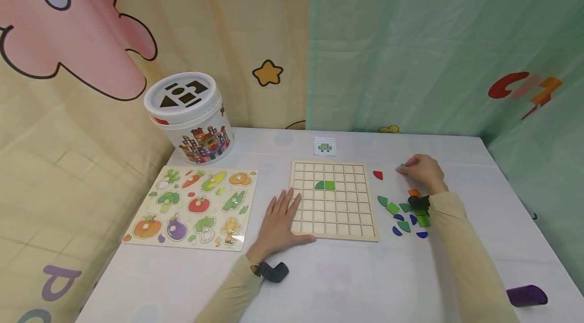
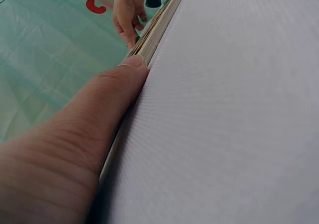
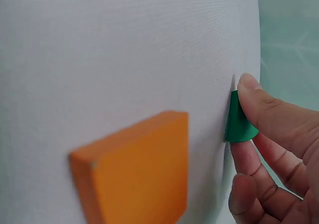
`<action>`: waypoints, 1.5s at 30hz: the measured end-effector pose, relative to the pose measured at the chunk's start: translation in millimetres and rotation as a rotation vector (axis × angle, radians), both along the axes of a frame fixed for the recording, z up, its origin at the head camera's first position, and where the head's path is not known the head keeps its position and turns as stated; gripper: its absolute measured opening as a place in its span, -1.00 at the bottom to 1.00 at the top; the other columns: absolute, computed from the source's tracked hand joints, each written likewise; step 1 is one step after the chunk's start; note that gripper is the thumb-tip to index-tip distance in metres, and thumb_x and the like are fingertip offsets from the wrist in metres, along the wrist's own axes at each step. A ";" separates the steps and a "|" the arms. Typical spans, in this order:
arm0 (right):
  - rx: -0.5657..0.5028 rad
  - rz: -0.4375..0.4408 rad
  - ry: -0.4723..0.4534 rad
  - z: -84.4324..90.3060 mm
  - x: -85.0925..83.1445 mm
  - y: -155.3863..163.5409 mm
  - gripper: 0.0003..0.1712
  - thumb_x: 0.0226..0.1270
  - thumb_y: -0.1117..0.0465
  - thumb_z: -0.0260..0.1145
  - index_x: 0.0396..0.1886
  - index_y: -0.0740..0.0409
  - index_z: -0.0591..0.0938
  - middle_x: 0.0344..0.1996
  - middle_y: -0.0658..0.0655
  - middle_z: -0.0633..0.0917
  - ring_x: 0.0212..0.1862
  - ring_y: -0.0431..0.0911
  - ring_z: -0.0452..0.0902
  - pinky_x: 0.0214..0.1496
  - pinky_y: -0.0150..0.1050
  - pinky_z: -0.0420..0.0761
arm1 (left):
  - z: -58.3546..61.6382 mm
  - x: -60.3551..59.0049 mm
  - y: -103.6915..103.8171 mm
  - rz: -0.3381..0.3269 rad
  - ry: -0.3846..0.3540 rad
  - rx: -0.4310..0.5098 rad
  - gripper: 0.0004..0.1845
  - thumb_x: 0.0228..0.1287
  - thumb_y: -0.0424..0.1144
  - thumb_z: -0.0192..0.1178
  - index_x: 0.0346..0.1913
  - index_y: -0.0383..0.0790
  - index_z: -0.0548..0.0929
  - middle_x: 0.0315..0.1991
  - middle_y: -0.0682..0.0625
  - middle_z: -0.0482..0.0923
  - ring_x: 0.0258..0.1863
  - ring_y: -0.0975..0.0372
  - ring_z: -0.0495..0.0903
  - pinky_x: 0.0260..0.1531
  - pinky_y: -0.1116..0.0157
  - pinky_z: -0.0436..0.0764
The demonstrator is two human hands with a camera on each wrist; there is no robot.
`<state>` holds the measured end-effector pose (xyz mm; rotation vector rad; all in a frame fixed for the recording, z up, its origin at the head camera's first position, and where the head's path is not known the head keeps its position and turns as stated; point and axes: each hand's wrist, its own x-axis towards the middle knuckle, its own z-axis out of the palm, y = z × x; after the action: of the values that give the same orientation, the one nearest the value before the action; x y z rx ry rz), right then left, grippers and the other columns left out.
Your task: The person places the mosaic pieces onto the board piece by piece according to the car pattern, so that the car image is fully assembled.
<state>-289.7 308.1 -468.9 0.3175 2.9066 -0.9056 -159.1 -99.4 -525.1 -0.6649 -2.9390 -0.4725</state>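
My right hand [image 1: 425, 171] pinches a dark green quarter-circle piece [image 3: 240, 120] between thumb and fingers, at the right of the table. My left hand [image 1: 278, 221] lies with spread, straight fingers at the left side of the wooden grid board [image 1: 342, 236]; its thumb [image 2: 107, 102] runs along the near edge. Two pieces sit side by side in the upper grid: a dark green quarter circle [image 1: 320, 185] and a light green square [image 1: 329, 185]. A red quarter-circle piece [image 1: 378, 175] lies between the board and my right hand. Below the hand is an orange piece [image 3: 142, 171].
Several loose green and blue pieces [image 1: 403, 226] lie right of the board, partly under the right wrist. A small picture card [image 1: 325, 146] lies behind it. Leftward are a vegetable puzzle board [image 1: 182, 216] and a white lidded bucket [image 1: 196, 130]. A purple object [image 1: 526, 295] lies near right.
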 end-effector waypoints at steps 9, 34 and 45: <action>0.020 0.015 0.059 4.6 12.3 -5.9 -0.67 0.23 0.10 0.38 -0.28 0.30 0.56 -0.47 0.20 0.55 -0.39 0.07 0.40 -0.39 -0.16 0.35 | 3.3 1.2 0.1 -0.006 -0.005 0.023 0.22 -0.10 0.55 0.09 0.49 -0.21 0.03 0.50 -0.16 -0.16 0.46 -0.01 -0.20 0.38 0.02 -0.18; -0.131 0.421 0.240 10.4 39.0 -116.1 -0.84 0.09 0.17 0.48 -0.47 0.10 0.64 -0.50 0.00 0.64 -0.51 -0.10 0.42 -0.50 -0.22 0.41 | 3.3 0.6 0.5 0.000 -0.021 0.010 0.23 -0.09 0.54 0.10 0.50 -0.20 0.00 0.50 -0.14 -0.18 0.46 0.02 -0.23 0.38 0.06 -0.22; -0.153 0.468 0.195 1.5 30.2 -138.3 -0.80 0.03 0.15 0.52 -0.49 0.10 0.66 -0.55 -0.05 0.61 -0.47 -0.12 0.45 -0.43 -0.25 0.44 | 3.8 1.4 0.4 0.002 -0.020 -0.002 0.23 -0.09 0.56 0.07 0.50 -0.18 -0.01 0.51 -0.13 -0.21 0.46 0.03 -0.25 0.39 0.07 -0.23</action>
<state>-259.6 169.8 -467.4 -0.4680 2.8513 -1.1075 -157.7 -99.1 -521.3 -0.6614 -2.9595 -0.4785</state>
